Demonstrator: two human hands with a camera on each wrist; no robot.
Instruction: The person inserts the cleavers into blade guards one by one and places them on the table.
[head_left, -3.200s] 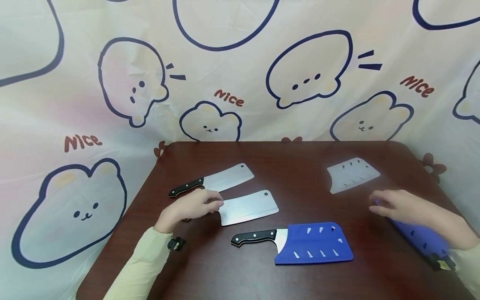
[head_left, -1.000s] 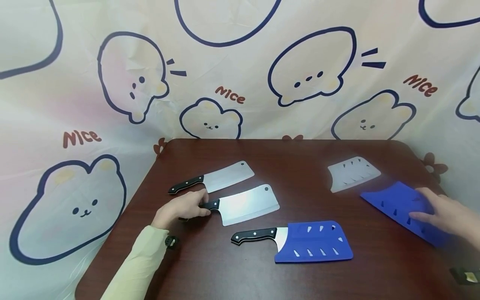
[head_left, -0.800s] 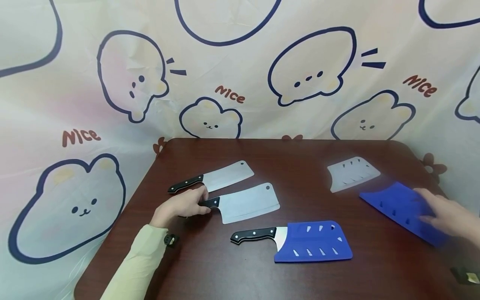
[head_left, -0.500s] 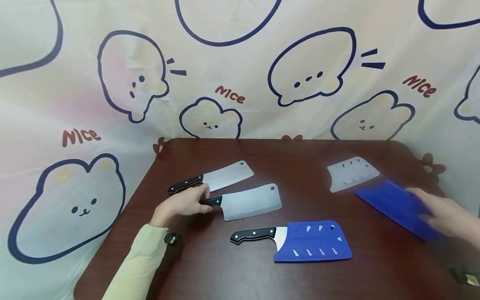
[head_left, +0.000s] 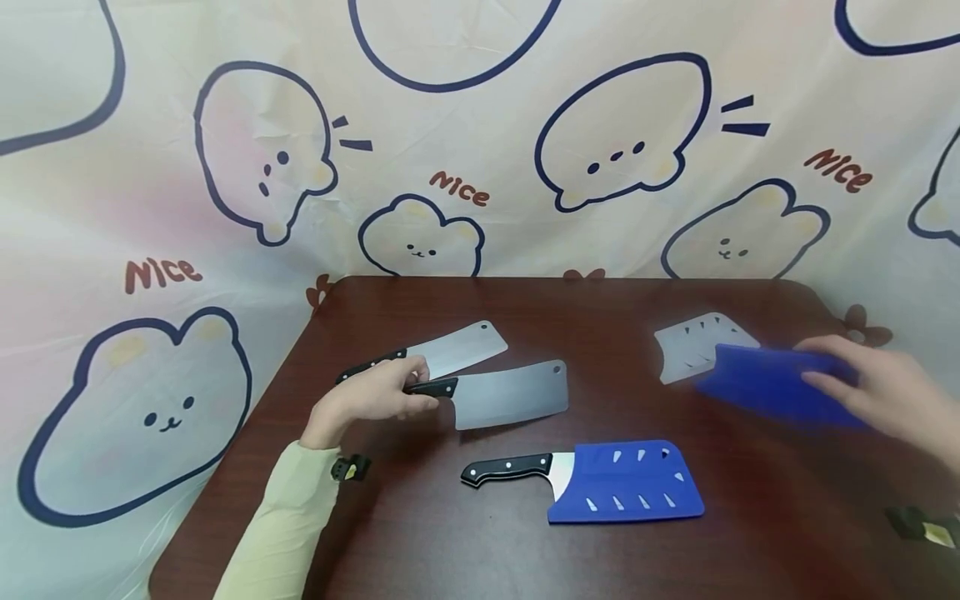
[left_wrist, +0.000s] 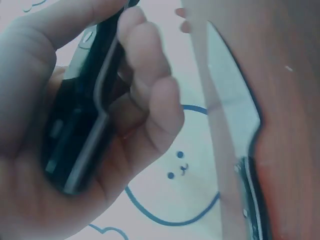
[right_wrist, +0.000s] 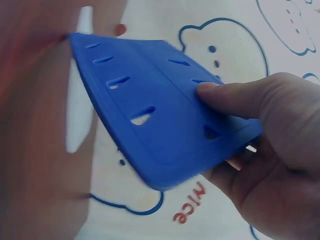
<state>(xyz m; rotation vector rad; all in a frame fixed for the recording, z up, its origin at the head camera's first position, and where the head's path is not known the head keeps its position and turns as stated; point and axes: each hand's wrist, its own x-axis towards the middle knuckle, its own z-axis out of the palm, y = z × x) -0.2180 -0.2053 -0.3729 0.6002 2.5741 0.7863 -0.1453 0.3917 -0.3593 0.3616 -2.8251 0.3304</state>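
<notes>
In the head view my left hand (head_left: 378,392) grips the black handle of a cleaver (head_left: 513,396), its bare blade pointing right and held over the table. The left wrist view shows the fingers wrapped loosely round that handle (left_wrist: 75,135). On the right, my right hand (head_left: 885,379) pinches a blue blade sheath (head_left: 780,383) between thumb and fingers. This sheath is slotted, as the right wrist view shows, and is lifted off the table, tilted. Just behind the left hand lies a second bare cleaver (head_left: 457,348), its handle partly hidden by the hand.
A third cleaver in a blue sheath (head_left: 630,483) lies at the front middle of the brown table (head_left: 450,550). A white translucent sheath (head_left: 697,342) lies at the back right, partly covered by the held blue one. A printed curtain (head_left: 480,150) rises behind the table.
The left hand has taken the cleaver by its handle and raised it slightly, moving it right. The right hand has lifted the blue sheath and brought it left and farther back.
</notes>
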